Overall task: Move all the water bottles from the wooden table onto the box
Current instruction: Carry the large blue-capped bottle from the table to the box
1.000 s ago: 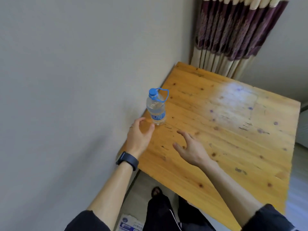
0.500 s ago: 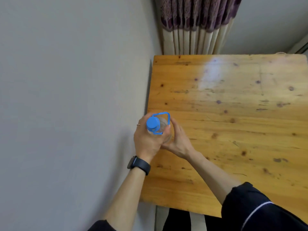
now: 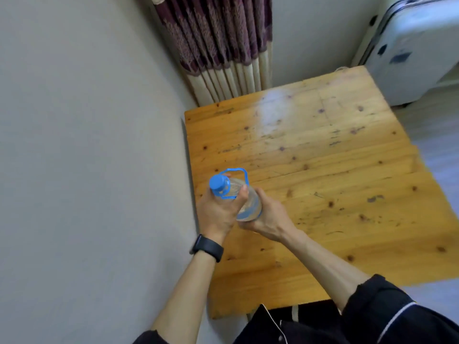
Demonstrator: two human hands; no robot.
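A clear water bottle (image 3: 244, 197) with a blue cap and a blue carry loop is held over the left edge of the wooden table (image 3: 323, 175), tilted toward me and the wall. My left hand (image 3: 218, 212), with a dark watch on its wrist, wraps the bottle's neck and upper body. My right hand (image 3: 267, 216) cups the bottle's lower body from the right. Both hands hide most of the label. No other bottle shows on the table, and the box is out of view.
A grey wall (image 3: 87, 157) runs along the table's left edge. A purple and cream curtain (image 3: 221, 45) hangs behind the far corner. A white suitcase-like case (image 3: 417, 45) stands at the far right. Pale floor lies to the right.
One second ago the bottle stood on the table with both hands reaching for it. Both hands closed on it, and it is now raised and tilted.
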